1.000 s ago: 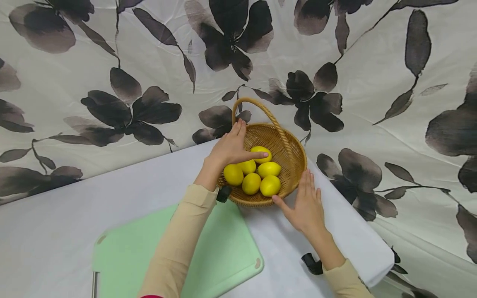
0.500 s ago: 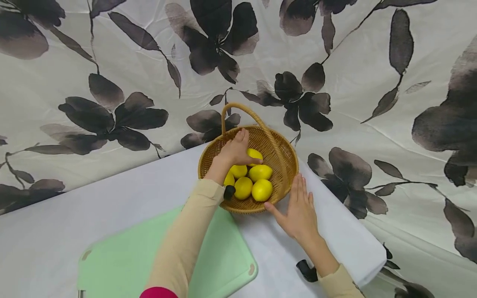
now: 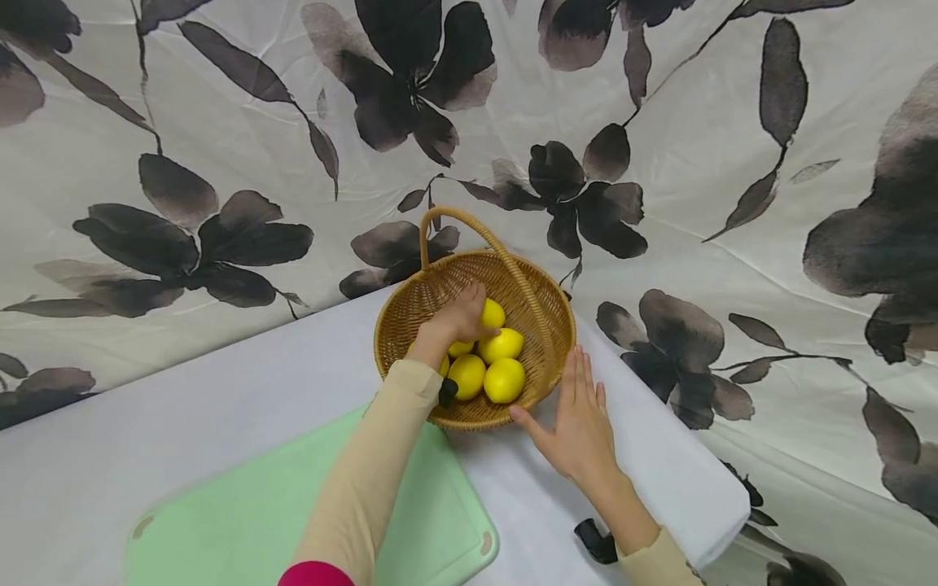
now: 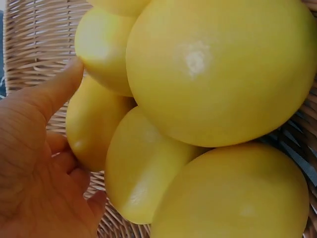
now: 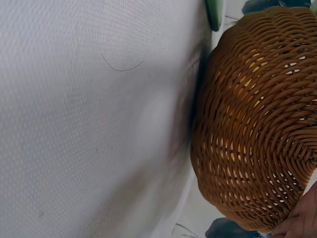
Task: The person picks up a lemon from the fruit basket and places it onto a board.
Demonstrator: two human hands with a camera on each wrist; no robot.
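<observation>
left hand (image 3: 463,319) at sideways lemon (image 3: 502,347), grip unclear, right hand (image 3: 581,427) straight-fingered against basket (image 3: 408,316)

lemons (image 3: 504,381): yellow | basket (image 3: 409,317): brown | board (image 3: 242,517): pale green | backdrop (image 3: 476,130): black-flowered white

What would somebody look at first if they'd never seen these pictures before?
Probably the bright yellow lemons in the brown basket, with the left hand among them. Next, perhaps, the big dark flowers on the cloth behind, and the green board in front.
</observation>
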